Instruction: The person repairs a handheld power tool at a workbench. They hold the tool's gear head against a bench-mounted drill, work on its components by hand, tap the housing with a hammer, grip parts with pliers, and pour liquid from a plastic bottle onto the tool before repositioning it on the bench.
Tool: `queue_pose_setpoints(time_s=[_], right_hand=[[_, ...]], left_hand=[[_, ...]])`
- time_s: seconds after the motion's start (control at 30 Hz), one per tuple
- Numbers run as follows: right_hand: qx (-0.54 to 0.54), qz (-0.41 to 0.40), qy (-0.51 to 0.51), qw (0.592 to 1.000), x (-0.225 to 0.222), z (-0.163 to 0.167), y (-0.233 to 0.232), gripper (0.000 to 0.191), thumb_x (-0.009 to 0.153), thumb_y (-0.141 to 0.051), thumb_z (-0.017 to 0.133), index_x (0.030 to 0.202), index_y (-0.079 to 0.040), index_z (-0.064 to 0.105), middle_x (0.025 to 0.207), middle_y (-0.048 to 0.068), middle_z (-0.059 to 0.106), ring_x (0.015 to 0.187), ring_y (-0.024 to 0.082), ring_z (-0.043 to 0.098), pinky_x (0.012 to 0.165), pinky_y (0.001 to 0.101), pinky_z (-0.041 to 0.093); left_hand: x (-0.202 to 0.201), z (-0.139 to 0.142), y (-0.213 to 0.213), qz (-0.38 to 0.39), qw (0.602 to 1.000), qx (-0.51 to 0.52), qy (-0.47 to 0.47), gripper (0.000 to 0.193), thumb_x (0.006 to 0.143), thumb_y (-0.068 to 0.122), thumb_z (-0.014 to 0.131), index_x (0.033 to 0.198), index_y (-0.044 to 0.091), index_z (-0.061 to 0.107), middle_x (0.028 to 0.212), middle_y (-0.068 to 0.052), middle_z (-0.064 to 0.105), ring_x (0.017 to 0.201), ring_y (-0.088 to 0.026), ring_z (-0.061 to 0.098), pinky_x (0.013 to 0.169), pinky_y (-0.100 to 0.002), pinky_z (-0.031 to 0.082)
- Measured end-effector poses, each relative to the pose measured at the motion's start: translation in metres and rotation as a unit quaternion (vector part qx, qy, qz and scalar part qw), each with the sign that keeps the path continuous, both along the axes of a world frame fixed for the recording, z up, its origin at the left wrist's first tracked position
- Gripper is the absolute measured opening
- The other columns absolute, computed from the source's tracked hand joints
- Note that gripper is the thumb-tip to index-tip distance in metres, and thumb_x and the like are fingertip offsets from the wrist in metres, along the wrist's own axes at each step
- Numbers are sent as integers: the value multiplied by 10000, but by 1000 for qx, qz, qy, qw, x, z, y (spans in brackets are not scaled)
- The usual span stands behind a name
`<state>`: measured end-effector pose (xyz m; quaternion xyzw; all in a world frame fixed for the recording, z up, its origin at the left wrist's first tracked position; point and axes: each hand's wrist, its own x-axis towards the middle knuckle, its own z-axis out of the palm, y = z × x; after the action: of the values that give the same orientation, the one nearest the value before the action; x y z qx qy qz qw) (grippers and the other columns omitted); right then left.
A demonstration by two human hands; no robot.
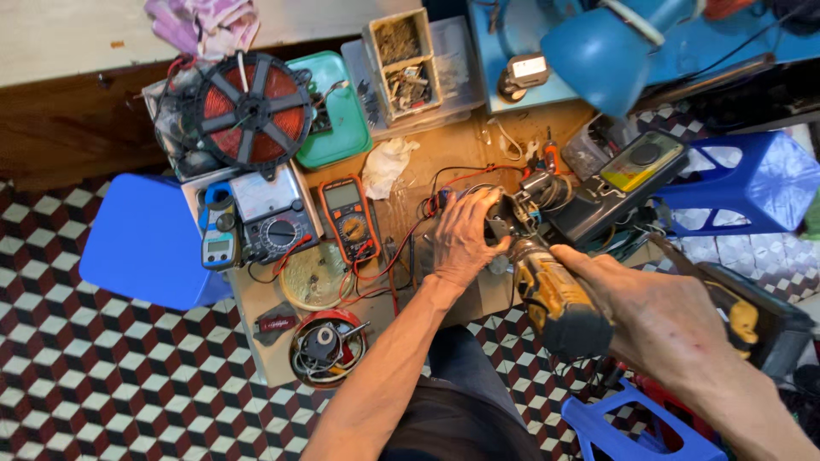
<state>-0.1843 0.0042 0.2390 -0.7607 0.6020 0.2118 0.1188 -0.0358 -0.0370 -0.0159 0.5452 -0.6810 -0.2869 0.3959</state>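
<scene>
**Drill lined up on small part, frame centre**

Cluttered wooden bench over checkered floor, meters and wire spools at upper left. Right hand wrapped shut round yellow-black power drill, lower right of centre. Drill's long axis runs up-left, nose toward small dark part at frame centre. Left hand curled over that part, fingers clamping it; it's the nearer hand, touching. Drill tip's contact w/ part: can't tell.
</scene>
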Motion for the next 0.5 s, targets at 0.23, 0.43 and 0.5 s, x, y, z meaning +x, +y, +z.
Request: queue_pose_setpoints(time_s=[0.23, 0.43, 0.5], right_hand=[[-178, -259, -280, 907, -132, -47, 119, 634, 708, -37, 821, 1311, -111, 640, 1106, 117, 735, 819, 251, 685, 707, 386, 552], [-183, -667, -444, 570, -275, -134, 158, 385, 839, 23, 768, 1217, 37, 693, 926, 158, 686, 607, 219, 605, 515, 364, 486], [-217, -689, -510, 468, -318, -164, 144, 344, 859, -5, 757, 1190, -4, 664, 927, 131, 697, 603, 220, 620, 514, 353, 509]], left_hand=[[-9, 4, 1, 0, 999, -32, -22, 779, 697, 316, 907, 1371, 135, 562, 1426, -87, 602, 1360, -287, 530, 1236, -523, 305], [-32, 14, 4, -5, 997, -39, -67, 776, 720, 297, 897, 1378, 74, 549, 1441, -169, 565, 1372, -376, 489, 1177, -520, 331], [-42, 20, 3, -3, 996, -31, -79, 763, 722, 284, 898, 1367, 66, 554, 1443, -195, 557, 1363, -393, 489, 1156, -494, 363]])
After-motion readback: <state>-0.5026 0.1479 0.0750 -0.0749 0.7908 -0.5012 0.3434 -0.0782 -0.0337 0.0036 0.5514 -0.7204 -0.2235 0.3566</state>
